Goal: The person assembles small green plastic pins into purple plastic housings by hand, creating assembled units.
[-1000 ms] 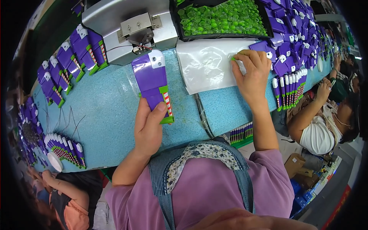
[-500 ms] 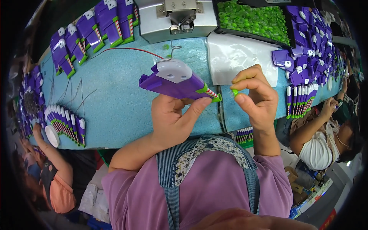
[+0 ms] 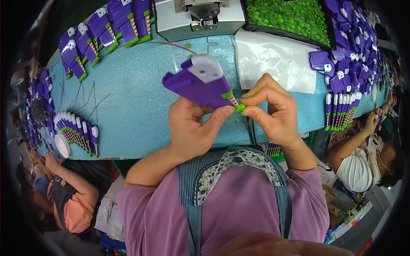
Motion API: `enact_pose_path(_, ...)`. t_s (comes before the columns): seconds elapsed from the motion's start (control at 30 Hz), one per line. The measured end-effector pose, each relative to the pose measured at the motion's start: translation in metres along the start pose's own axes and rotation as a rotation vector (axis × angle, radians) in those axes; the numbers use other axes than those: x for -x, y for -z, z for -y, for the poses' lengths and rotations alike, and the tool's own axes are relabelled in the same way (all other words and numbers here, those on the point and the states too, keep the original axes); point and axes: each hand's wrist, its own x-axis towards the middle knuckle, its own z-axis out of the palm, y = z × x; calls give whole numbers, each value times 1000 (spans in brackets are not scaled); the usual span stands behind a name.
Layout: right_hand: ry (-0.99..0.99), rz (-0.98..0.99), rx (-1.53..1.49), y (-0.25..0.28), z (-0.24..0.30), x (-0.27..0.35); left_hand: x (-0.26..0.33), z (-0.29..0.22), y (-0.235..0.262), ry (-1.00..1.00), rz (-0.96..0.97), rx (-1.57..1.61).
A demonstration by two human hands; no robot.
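Purple toy part (image 3: 200, 85) up off the table, held over the near edge at the middle — white panel on top, striped end pointing right. Left hand (image 3: 190, 126) wrapped under it, fingers closed tight on the purple body. Small green piece (image 3: 240, 107) right at the striped tip, pinched shut between thumb and forefinger of the right hand (image 3: 273, 113). Behind on the blue table (image 3: 136, 106) — clear plastic sheet (image 3: 277, 64), grey machine (image 3: 198, 19) at the far edge, black tray of green pieces (image 3: 286, 17) far right. Rows of finished purple parts (image 3: 106, 27) along the far-left edge.
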Motion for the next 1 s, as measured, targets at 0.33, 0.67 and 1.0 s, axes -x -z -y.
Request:
enact_pose_path(0.33,260,44,351,-26,-15,-62,-27,-40,90,123,-288,343)
enact_pose_path(0.67,461,162,559,-52,-29,-86,-105,-49,141,-116,-560,-1181)
enact_pose_path(1.0,325,30,312,-14,4,-59,-99,-49,116,2,-347,-244)
